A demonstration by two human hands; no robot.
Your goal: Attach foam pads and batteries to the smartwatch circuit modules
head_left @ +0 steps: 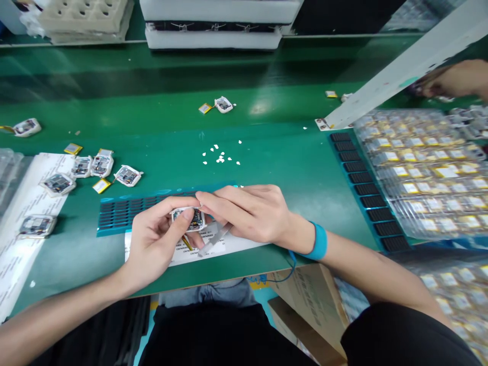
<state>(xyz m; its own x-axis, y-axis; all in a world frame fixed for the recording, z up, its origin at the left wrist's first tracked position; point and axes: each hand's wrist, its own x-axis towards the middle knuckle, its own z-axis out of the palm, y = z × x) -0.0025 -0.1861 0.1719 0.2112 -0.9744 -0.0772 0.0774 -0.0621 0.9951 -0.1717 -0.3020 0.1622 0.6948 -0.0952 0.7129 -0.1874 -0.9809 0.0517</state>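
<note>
White-rimmed, rounded-square circuit module (197, 219) above near edge of glossy green desk (282, 162), clasped by left hand (152, 238); right hand (256, 213) bunches fingertips at its rim, grip unclear. White paper sheet (237, 245) beneath, dark print illegible. Co-worker's hand (455, 81) far right.

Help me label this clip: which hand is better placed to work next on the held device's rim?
Probably the right hand: its fingertips are at the rim of the device, while the left hand holds it, thumb across the front.
</note>
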